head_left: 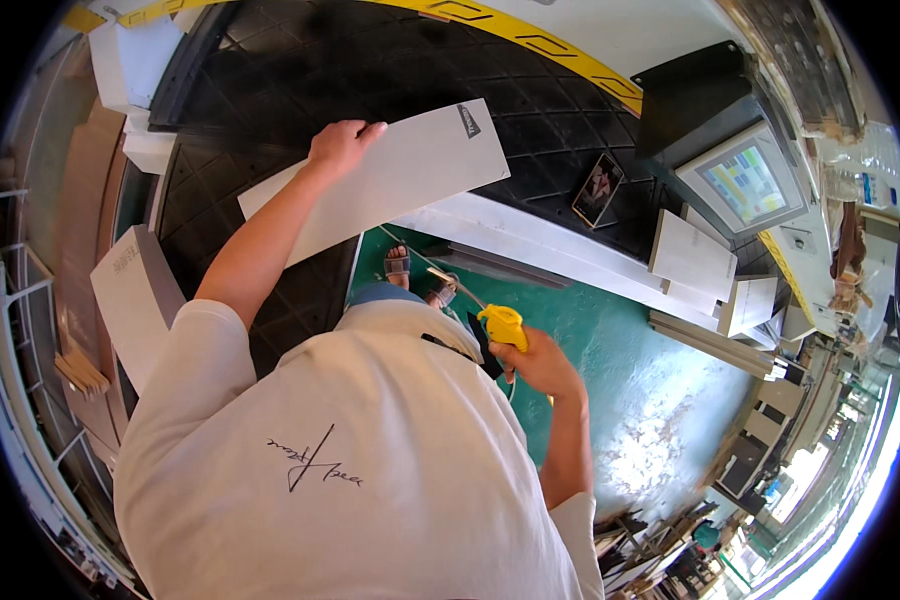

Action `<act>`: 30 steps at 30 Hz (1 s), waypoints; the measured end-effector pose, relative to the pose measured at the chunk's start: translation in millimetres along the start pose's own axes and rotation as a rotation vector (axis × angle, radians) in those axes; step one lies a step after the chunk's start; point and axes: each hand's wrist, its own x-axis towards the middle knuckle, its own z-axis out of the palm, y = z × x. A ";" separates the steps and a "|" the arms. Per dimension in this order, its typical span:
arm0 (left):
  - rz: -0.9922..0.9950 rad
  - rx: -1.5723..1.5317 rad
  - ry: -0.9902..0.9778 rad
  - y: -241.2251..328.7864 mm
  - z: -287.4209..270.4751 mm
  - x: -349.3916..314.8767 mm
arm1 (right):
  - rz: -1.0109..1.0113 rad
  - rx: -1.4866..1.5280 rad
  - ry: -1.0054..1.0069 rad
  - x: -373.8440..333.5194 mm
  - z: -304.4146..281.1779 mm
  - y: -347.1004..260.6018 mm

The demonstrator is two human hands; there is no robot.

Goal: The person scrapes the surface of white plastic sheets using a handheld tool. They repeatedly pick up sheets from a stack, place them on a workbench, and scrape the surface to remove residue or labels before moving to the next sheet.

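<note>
A long pale grey-white panel [410, 165] lies tilted across the front edge of the black worktable [280, 50], with a dark label at its far right corner. My left hand [342, 148] is closed on the panel's far edge, and part of its fingers is hidden. Low on my right side, my right hand [542, 362] grips a yellow air blow gun [504, 326] by its handle. A thin hose [470, 293] shows near the gun, above the green floor. The gun is apart from the panel.
A screen [742, 183] in a dark housing stands at the right, near several stacked white panels [692, 255]. A small dark framed picture [598, 190] lies on the table. Another white panel [135, 290] leans at the left. A white beam [530, 232] edges the table above the green floor [610, 345].
</note>
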 end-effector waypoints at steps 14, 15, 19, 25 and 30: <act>0.119 0.258 0.509 -122.9 32.0 -124.7 | -0.032 -0.165 0.087 50.6 -18.2 -26.9; 0.074 0.252 0.538 -138.8 29.2 -136.9 | -0.035 -0.141 0.079 52.6 -16.7 -35.0; -0.020 0.115 0.597 -195.6 25.1 -163.1 | -0.163 -0.204 -0.388 60.1 -9.2 -52.0; -0.282 0.391 0.622 -242.7 6.7 -172.8 | -0.261 -0.156 -0.427 97.1 8.5 -78.5; -0.247 -0.131 0.521 -225.1 -64.8 -155.7 | -0.511 -0.788 -0.534 124.1 92.5 -120.5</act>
